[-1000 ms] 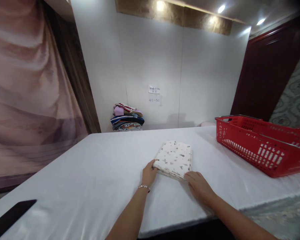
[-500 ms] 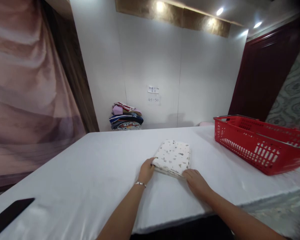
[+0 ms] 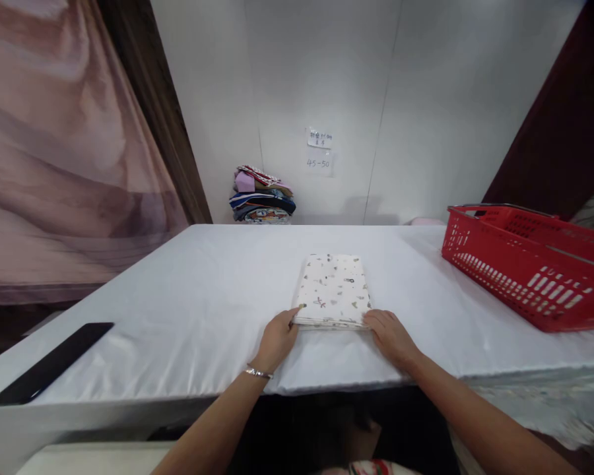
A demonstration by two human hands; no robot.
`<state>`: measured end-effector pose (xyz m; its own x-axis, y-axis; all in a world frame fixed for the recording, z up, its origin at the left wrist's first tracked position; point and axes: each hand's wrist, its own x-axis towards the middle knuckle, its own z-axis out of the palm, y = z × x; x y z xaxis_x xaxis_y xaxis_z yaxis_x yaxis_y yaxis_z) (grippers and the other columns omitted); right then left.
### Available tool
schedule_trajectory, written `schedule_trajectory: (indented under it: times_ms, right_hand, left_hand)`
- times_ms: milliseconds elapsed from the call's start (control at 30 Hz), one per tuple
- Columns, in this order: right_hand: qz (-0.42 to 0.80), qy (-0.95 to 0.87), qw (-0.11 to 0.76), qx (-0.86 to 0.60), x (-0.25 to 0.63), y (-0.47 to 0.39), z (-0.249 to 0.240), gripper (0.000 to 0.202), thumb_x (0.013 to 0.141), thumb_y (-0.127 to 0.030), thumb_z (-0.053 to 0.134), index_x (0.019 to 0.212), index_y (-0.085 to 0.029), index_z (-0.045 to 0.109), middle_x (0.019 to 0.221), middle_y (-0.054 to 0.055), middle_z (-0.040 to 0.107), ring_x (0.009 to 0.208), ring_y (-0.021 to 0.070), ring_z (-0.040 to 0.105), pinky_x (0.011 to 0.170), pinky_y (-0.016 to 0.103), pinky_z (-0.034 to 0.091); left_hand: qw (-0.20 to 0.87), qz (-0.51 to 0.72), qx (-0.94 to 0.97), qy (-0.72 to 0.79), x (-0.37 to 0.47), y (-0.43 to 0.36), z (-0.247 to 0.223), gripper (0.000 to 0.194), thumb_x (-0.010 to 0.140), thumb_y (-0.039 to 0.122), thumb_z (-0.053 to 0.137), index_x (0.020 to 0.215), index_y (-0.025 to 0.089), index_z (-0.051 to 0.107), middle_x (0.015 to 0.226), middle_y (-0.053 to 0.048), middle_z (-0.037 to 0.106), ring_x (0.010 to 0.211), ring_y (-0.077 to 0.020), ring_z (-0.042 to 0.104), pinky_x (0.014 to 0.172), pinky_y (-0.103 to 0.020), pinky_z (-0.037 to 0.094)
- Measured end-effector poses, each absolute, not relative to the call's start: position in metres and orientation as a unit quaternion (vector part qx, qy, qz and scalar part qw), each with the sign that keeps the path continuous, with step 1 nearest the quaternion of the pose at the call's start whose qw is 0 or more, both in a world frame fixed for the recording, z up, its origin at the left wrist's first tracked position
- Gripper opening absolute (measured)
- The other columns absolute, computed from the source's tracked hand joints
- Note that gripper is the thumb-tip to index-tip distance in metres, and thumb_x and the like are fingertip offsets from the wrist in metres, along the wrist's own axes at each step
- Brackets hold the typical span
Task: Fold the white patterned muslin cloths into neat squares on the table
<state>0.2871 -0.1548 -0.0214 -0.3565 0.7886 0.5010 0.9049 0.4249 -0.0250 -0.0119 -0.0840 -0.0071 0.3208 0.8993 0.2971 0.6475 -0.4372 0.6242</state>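
A folded white cloth with a small scattered print (image 3: 332,289) lies flat on the white-covered table (image 3: 218,290), its layered folded edge towards me. My left hand (image 3: 277,338), with a silver bracelet at the wrist, pinches the near left corner, thumb on top and fingers under or beside the edge. At the near right corner is my right hand (image 3: 390,335), its fingers curled together on the cloth's edge; the fingertips are partly hidden.
A red plastic basket (image 3: 515,264) stands on the right. Several folded clothes are stacked in a pile (image 3: 262,198) at the far edge by the wall. A flat black object (image 3: 52,363) lies front left. A handwritten paper sign (image 3: 319,155) hangs on the wall.
The folded cloth has turned slightly, so its near edge now runs straight across in front of me. Both hands stay at its near corners. My view has tilted downward.
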Motion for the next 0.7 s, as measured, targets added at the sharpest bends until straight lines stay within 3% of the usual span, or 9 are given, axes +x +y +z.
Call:
schedule_trajectory:
  times_ms: [200, 333, 433, 533, 700]
  right_hand:
    - [-0.122, -0.793, 0.251, -0.541, 0.282, -0.157, -0.024, 0.038, 0.075, 0.001, 0.037, 0.103, -0.015, 0.057, 0.107, 0.01, 0.059, 0.104, 0.0208, 0.05, 0.089, 0.039, 0.039]
    - [-0.126, -0.785, 0.267, -0.545, 0.279, -0.157, -0.024, 0.037, 0.074, 0.002, 0.036, 0.1, -0.013, 0.057, 0.103, 0.01, 0.06, 0.102, 0.0207, 0.05, 0.088, 0.038, 0.039]
    - [-0.126, -0.787, 0.265, -0.543, 0.278, -0.158, -0.023, 0.037, 0.074, 0.002, 0.036, 0.101, -0.014, 0.056, 0.104, 0.01, 0.059, 0.103, 0.0204, 0.05, 0.088, 0.037, 0.039]
    - [-0.117, -0.788, 0.251, -0.55, 0.28, -0.161, -0.02, 0.039, 0.073, 0.002, 0.036, 0.103, -0.015, 0.056, 0.106, 0.01, 0.059, 0.104, 0.0202, 0.049, 0.089, 0.038, 0.038]
    - [-0.04, -0.777, 0.199, -0.596, 0.27, -0.157, 0.007, 0.046, 0.066, 0.0, 0.04, 0.106, -0.018, 0.056, 0.11, 0.008, 0.059, 0.106, 0.0182, 0.05, 0.096, 0.039, 0.031]
  left_hand:
    - [0.239, 0.173, 0.8, 0.522, -0.015, -0.063, 0.029, 0.043, 0.074, 0.021, 0.049, 0.115, 0.025, 0.059, 0.115, -0.001, 0.061, 0.1, -0.0186, 0.057, 0.085, -0.028, 0.045]
    - [0.173, 0.207, 0.842, 0.467, 0.013, -0.046, 0.054, 0.047, 0.082, 0.033, 0.044, 0.127, 0.021, 0.047, 0.138, -0.004, 0.041, 0.127, -0.02, 0.036, 0.104, -0.033, 0.029]
    - [0.116, 0.171, 0.898, 0.388, 0.038, -0.04, 0.046, 0.048, 0.085, 0.041, 0.042, 0.13, 0.023, 0.043, 0.144, -0.005, 0.031, 0.134, -0.0226, 0.023, 0.109, -0.043, 0.015]
    - [0.111, 0.11, 0.915, 0.372, 0.049, -0.036, 0.023, 0.047, 0.086, 0.044, 0.039, 0.128, 0.022, 0.045, 0.144, -0.008, 0.032, 0.133, -0.0255, 0.023, 0.108, -0.049, 0.013]
    - [0.107, 0.109, 0.915, 0.375, 0.047, -0.031, 0.004, 0.047, 0.086, 0.044, 0.039, 0.128, 0.024, 0.043, 0.143, -0.007, 0.032, 0.134, -0.0252, 0.022, 0.108, -0.049, 0.011]
